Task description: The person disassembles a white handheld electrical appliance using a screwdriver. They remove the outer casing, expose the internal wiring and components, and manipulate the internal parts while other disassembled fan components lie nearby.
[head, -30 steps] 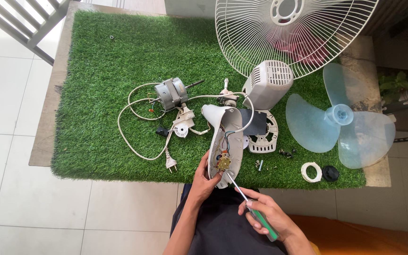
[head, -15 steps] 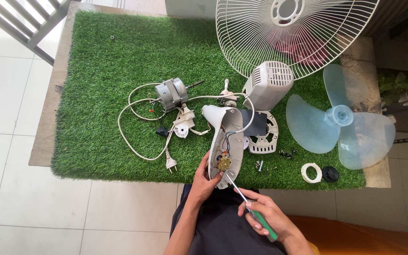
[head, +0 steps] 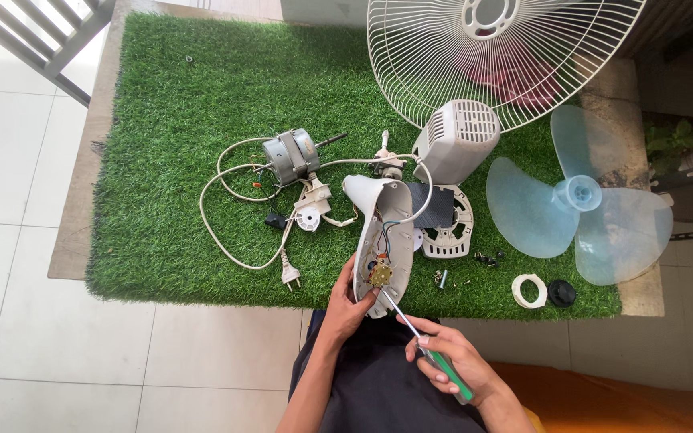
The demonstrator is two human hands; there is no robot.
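Observation:
My left hand (head: 345, 306) grips the near end of an open white fan housing (head: 382, 234) that lies lengthwise at the front edge of the green turf mat (head: 178, 120). Wires and a small brass switch part (head: 379, 275) show inside the housing. My right hand (head: 448, 367) holds a green-handled screwdriver (head: 420, 342), its metal tip resting at the switch part. A fan motor (head: 290, 157) with a white cord and plug (head: 289, 278) lies to the left of the housing.
A white fan grille (head: 499, 48) leans at the back. A grey motor cover (head: 455, 140), a clear blue blade (head: 575, 208), a round vented plate (head: 449, 224), loose screws (head: 487, 258), a white ring (head: 530, 290) and a black cap (head: 561, 293) lie to the right. White floor tiles surround the mat.

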